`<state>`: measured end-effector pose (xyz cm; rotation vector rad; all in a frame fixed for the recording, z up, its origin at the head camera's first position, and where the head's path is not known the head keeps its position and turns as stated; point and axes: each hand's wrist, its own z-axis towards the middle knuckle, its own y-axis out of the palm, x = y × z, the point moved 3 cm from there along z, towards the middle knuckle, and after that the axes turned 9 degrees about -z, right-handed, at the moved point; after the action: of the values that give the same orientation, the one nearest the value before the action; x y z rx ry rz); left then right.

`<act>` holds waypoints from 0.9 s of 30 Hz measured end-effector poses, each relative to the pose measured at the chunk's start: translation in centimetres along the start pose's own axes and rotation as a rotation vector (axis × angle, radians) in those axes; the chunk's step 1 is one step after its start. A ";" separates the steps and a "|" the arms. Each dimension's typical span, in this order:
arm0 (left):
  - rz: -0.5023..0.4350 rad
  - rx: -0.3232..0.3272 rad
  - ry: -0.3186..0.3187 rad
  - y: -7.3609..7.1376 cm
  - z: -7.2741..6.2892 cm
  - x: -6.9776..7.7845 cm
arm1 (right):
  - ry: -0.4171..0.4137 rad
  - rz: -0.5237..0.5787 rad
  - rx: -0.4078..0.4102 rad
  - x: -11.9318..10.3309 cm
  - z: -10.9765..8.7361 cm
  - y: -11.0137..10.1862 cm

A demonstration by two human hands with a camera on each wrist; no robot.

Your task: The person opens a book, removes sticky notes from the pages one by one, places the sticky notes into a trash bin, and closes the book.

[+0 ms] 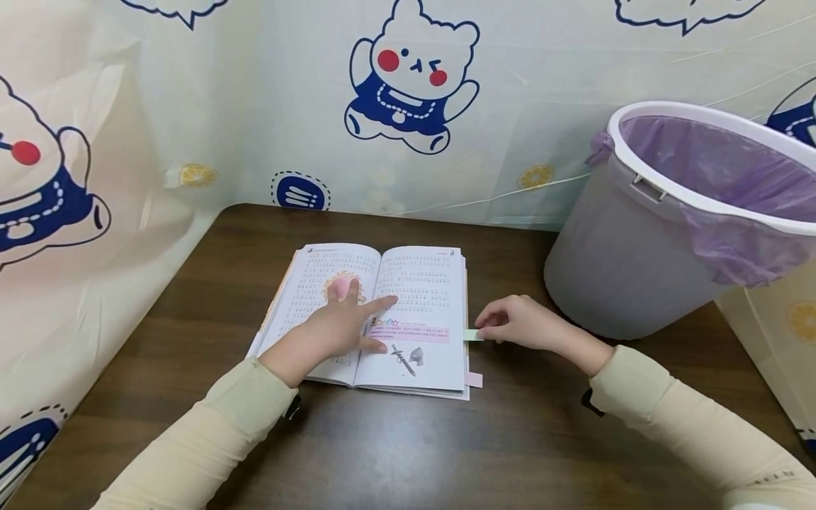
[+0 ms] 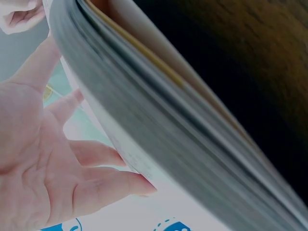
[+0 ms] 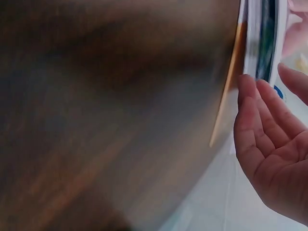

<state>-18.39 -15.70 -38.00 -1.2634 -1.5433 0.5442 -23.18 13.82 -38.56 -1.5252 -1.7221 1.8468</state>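
An open book (image 1: 421,283) lies on the table, text and small pictures on both pages. My left hand (image 1: 338,322) rests on it with fingers spread across the inner fold; the left wrist view shows this palm (image 2: 29,149) past the thick page edges. Out from the book's right side sticks a green sticky tab (image 1: 472,335), its outer end pinched at the thumb and fingertips of my right hand (image 1: 525,322). In the right wrist view the fingers (image 3: 252,122) are bent at the book's edge, and the tab itself is hidden there.
A pink sticky tab (image 1: 474,380) juts from the book's lower right edge. To the right stands a grey bin (image 1: 612,262) with a purple liner (image 1: 720,163). A patterned curtain (image 1: 280,85) hangs behind the brown wooden table (image 1: 408,453).
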 end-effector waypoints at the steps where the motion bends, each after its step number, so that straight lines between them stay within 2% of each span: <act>1: -0.003 -0.002 0.001 0.0 0.0 0.0 | 0.005 0.028 -0.020 0.0 0.2 0.3; 7: -0.008 0.006 0.024 -0.1 -0.2 -0.1 | 0.041 0.197 -0.054 -0.3 0.9 1.1; 16: -0.048 -0.010 0.038 -0.4 -0.3 -0.6 | 0.082 0.462 -0.047 -1.1 1.1 1.2; 27: -0.136 -0.040 0.096 -1.0 -0.6 -1.5 | 0.055 0.603 -0.040 -3.0 1.6 0.4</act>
<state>-18.38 -17.56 -37.57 -1.1872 -1.5528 0.3626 -22.81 10.56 -37.67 -2.2729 -1.3700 1.9909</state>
